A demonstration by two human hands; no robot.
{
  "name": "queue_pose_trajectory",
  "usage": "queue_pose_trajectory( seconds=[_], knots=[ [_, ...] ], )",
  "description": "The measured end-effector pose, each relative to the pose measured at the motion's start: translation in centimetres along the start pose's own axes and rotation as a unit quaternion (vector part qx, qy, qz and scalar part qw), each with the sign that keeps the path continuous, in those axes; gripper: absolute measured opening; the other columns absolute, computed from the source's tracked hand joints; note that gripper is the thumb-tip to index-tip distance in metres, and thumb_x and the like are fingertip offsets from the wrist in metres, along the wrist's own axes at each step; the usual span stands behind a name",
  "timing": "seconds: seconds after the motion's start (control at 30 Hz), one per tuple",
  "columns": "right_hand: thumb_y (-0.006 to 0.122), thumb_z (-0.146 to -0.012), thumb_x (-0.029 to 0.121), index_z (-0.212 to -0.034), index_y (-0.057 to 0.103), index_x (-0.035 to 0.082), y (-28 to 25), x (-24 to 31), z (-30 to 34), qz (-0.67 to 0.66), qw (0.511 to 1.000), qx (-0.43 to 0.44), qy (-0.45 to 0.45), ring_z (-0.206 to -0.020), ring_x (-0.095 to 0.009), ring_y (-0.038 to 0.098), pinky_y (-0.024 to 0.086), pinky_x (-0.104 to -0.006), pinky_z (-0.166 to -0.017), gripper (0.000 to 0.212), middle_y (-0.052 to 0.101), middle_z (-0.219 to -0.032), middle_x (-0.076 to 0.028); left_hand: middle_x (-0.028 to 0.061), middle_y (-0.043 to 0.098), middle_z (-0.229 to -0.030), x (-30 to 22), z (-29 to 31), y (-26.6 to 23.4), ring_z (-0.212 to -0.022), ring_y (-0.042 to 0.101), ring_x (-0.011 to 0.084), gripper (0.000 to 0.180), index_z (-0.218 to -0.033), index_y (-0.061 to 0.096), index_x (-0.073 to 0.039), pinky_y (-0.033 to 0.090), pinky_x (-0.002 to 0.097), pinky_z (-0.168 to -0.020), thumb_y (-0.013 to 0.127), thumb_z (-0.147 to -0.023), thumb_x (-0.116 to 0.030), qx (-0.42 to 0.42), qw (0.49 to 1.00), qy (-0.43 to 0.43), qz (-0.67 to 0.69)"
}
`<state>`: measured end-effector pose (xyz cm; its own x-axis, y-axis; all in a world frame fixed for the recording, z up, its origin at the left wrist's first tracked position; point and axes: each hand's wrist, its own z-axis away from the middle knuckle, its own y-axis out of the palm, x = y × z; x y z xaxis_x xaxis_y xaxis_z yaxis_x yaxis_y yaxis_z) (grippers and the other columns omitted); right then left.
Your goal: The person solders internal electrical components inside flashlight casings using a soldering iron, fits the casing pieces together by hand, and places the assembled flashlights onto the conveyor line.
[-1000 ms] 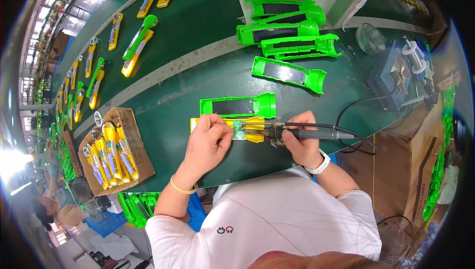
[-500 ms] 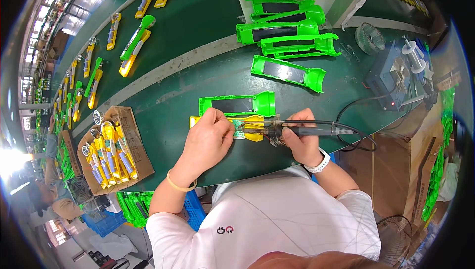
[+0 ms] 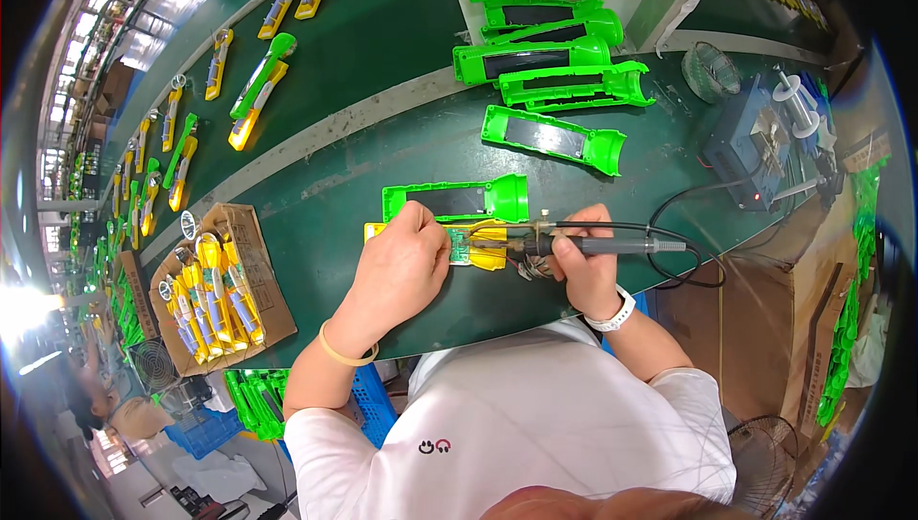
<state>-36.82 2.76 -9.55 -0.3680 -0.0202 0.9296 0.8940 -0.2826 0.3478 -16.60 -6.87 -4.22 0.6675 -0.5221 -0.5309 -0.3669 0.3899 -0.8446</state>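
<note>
A yellow lamp housing (image 3: 491, 234) lies on the green bench in front of me, with a small green circuit board (image 3: 460, 246) in it. My left hand (image 3: 402, 262) rests over the housing's left part, fingertips pinched at the board's edge; whatever is between them is hidden. My right hand (image 3: 586, 267) grips a soldering iron (image 3: 612, 246), held level and pointing left. Its thin front end reaches over the housing to the board. Loose wires or metal bits below the iron are partly covered by my fingers. Just behind the housing lies a green shell half (image 3: 507, 199) with a dark panel.
Several green shell halves (image 3: 550, 140) lie at the back. At the right stands a blue soldering station (image 3: 741, 157) with a solder spool (image 3: 796, 104); a black cable joins the iron. A cardboard box (image 3: 258, 262) of yellow lamp parts stands left. A person (image 3: 134, 415) sits far left.
My right hand and the soldering iron have moved slightly away from me, and the iron looks a little rolled. My left hand stays at the board in almost the same pose.
</note>
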Motion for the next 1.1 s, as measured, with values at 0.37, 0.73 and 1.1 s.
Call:
queue_pose_trajectory(
  seconds=[0.37, 0.73, 1.1],
  knots=[
    [0.059, -0.085, 0.016, -0.093, 0.038, 0.008, -0.2, -0.3, -0.2, -0.002, 0.999, -0.012, -0.034, -0.046, -0.007, 0.039, 0.031, -0.0200, -0.039, 0.024, 0.049, -0.069, -0.003, 0.0115, 0.054, -0.085, -0.2, 0.0, 0.0, -0.070, 0.056, 0.0291, 0.005, -0.074, 0.059, -0.001, 0.048, 0.0370, -0.062, 0.062, -0.070, -0.004, 0.010, 1.000, -0.004, -0.013],
    [0.059, -0.086, 0.014, -0.092, 0.037, 0.008, -0.2, -0.2, -0.1, -0.006, 0.999, -0.019, -0.031, -0.046, -0.008, 0.039, 0.032, -0.0203, -0.040, 0.023, 0.048, -0.068, -0.003, 0.0121, 0.051, -0.096, 3.1, 2.8, -3.4, -0.091, 0.050, 0.0290, 0.027, -0.089, 0.057, -0.005, 0.044, 0.0356, -0.076, 0.070, -0.066, -0.003, -0.042, 0.995, 0.082, -0.032],
    [0.060, -0.086, 0.020, -0.093, 0.037, 0.007, -0.1, 0.4, 0.4, 0.009, 0.999, -0.012, -0.044, -0.043, -0.008, 0.041, 0.035, -0.0201, -0.037, 0.027, 0.045, -0.069, -0.003, 0.0067, 0.060, -0.082, 2.9, 3.8, 1.5, -0.067, 0.057, 0.0224, 0.021, -0.089, 0.058, -0.004, 0.048, 0.0303, -0.059, 0.067, -0.071, 0.001, -0.104, 0.973, 0.002, 0.204]
  ],
)
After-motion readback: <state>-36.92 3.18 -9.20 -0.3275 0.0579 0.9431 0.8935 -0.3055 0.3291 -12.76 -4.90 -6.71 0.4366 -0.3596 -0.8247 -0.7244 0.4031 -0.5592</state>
